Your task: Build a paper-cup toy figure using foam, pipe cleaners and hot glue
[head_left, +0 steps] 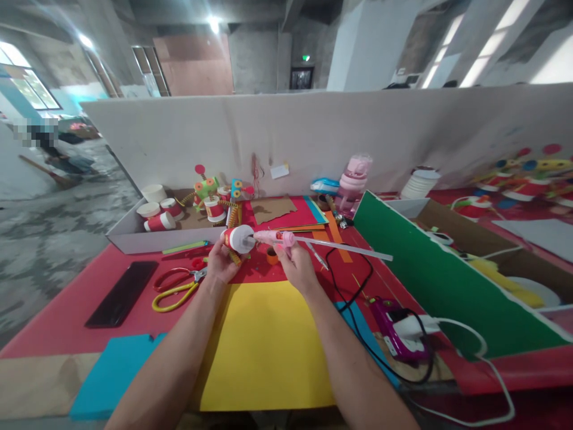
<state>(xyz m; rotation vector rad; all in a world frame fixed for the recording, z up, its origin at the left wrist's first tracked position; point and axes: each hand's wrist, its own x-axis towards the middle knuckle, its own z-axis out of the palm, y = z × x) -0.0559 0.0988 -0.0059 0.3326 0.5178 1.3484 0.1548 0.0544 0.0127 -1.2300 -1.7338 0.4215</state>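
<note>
My left hand [222,264] is closed around a red and white paper cup [239,239], which lies tilted on its side with its white end facing right. A yellow coiled strip hangs by the cup, under my fingers. My right hand [295,263] grips a pink glue gun [274,237], its nozzle pointing left at the cup's white end. Whether the tip touches the cup is too small to tell. From the back of the gun a long clear glue stick [353,248] sticks out to the right. Below both hands lies a yellow sheet [268,346].
Scissors [179,289] and a black phone [122,294] lie left. Behind stand a box of cups [165,240] and a pink bottle [353,182]. A green-sided box [439,275], a purple power strip [396,331] and loose cables occupy the right.
</note>
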